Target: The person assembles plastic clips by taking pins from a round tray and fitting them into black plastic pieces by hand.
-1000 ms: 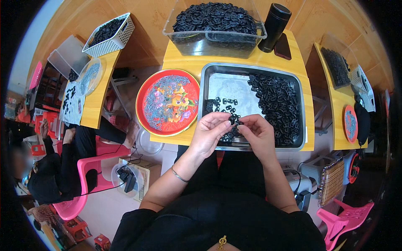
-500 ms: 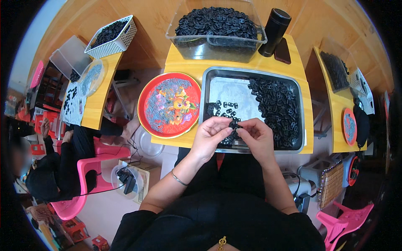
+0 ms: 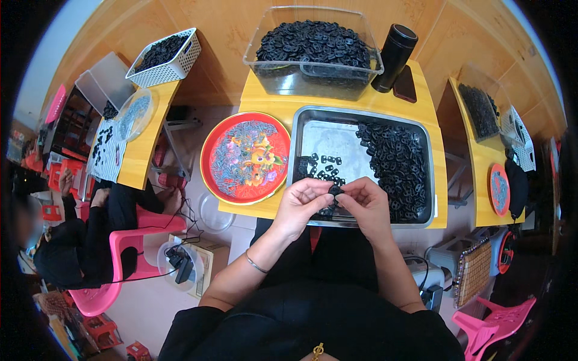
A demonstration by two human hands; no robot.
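Left hand (image 3: 301,201) and right hand (image 3: 368,204): thumbs and forefingers closer together than a second ago, when a slight gap parts their tips; both lower in the view.
Black piece (image 3: 335,190), between the fingertips: now a compact dark shape, where two small parts show at first; one part or two joined, cannot tell.
Metal tray (image 3: 337,135), red round tray (image 3: 208,159) and black bottle (image 3: 397,54): all lower in the view, the whole scene shifting together.
Clear bin (image 3: 337,84): likewise lower; far rim, formerly cut off, now visible.
Co-worker's foot (image 3: 173,201), at left: now nearer the pink chair (image 3: 123,253).
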